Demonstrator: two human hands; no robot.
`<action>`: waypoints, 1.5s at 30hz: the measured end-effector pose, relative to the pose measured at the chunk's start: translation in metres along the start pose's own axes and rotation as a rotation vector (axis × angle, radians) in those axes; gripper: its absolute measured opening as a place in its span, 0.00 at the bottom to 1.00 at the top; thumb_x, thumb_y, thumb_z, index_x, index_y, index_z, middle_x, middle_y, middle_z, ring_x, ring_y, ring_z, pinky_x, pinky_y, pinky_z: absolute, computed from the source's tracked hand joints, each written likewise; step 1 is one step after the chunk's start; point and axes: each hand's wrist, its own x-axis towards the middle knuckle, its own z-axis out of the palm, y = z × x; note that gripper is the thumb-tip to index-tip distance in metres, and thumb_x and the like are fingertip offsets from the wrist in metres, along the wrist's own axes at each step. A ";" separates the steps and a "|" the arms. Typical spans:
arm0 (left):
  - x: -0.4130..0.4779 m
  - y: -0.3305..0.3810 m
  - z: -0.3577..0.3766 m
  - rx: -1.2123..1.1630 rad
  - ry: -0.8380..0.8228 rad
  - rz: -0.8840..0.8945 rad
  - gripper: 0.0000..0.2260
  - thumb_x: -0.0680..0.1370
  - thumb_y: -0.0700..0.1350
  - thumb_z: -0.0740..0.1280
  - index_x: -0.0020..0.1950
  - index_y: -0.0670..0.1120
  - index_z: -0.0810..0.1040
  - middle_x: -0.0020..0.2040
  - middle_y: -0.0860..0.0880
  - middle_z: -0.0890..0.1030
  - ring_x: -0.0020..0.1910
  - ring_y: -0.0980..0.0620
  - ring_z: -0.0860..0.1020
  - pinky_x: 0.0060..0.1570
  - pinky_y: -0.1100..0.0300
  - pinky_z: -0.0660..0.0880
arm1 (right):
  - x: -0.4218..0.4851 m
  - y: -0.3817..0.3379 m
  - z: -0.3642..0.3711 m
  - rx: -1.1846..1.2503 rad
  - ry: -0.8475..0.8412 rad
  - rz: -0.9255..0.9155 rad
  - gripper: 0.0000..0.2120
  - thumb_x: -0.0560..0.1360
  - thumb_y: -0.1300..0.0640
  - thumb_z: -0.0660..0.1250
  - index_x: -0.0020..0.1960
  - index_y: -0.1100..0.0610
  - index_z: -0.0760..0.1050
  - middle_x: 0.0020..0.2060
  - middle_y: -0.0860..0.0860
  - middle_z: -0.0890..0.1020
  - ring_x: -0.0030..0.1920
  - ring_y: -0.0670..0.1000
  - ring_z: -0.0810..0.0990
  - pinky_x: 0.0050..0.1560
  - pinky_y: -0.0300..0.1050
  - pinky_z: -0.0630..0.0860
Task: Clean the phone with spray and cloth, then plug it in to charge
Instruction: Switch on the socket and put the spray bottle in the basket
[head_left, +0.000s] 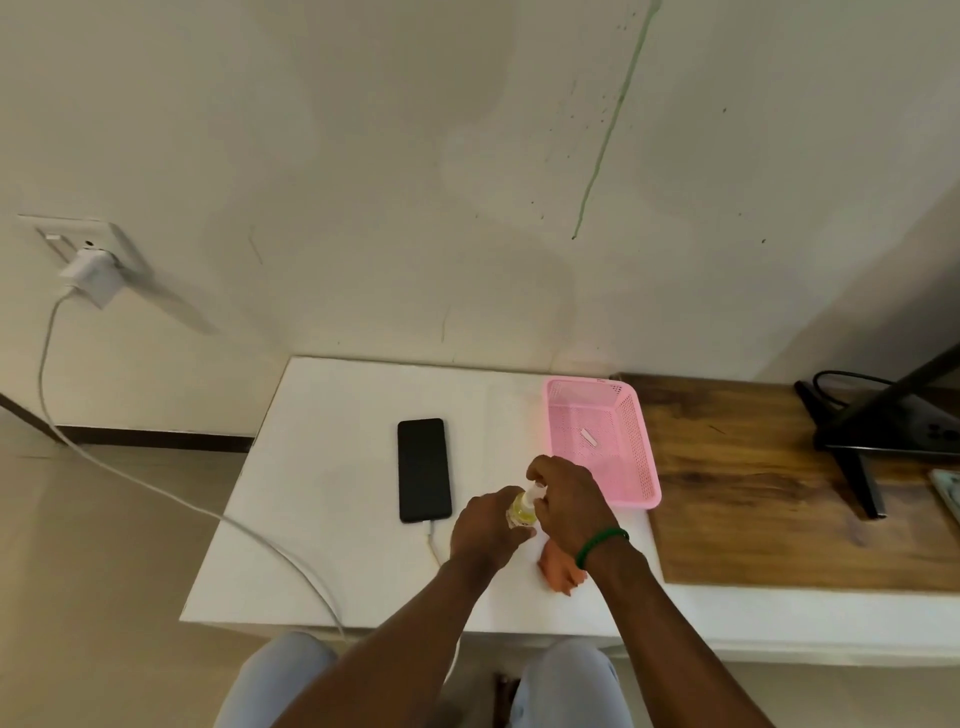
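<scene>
L hand (480, 525) grips spray bottle (522, 512), R hand (563, 499) pinches its top; phone (423, 467) just left.

The spray bottle (522, 512) is mostly hidden by the left hand (483, 530) and right hand (566, 499), the cloth (560, 574) partly.

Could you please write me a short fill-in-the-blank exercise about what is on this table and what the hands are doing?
1. The left hand and the right hand both hold the spray bottle, whose liquid is ____.
2. The basket to the right of the phone is ____.
3. The orange cloth lies on the white table under the ____ wrist.
4. The white charger is plugged into a socket on the ____.
Missing words: yellow; pink; right; wall.
</scene>
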 end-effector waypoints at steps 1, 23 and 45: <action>0.000 0.000 0.000 -0.002 0.001 0.002 0.17 0.72 0.58 0.71 0.57 0.54 0.78 0.52 0.54 0.84 0.49 0.52 0.82 0.52 0.57 0.78 | 0.001 -0.001 0.000 -0.024 -0.004 -0.005 0.09 0.74 0.59 0.67 0.54 0.56 0.74 0.52 0.53 0.80 0.50 0.49 0.76 0.55 0.37 0.72; -0.004 0.003 -0.003 0.001 0.014 0.021 0.16 0.75 0.54 0.70 0.59 0.49 0.79 0.54 0.50 0.84 0.53 0.49 0.81 0.55 0.60 0.74 | -0.021 0.015 0.027 -0.030 0.172 -0.187 0.18 0.58 0.69 0.80 0.46 0.70 0.81 0.43 0.64 0.84 0.42 0.65 0.84 0.48 0.63 0.76; 0.009 0.062 -0.038 -0.088 0.053 0.080 0.32 0.71 0.54 0.74 0.72 0.49 0.68 0.66 0.50 0.76 0.62 0.50 0.75 0.63 0.55 0.71 | 0.030 0.005 -0.082 0.181 0.482 -0.104 0.08 0.71 0.60 0.72 0.48 0.56 0.75 0.37 0.46 0.78 0.37 0.45 0.76 0.41 0.33 0.75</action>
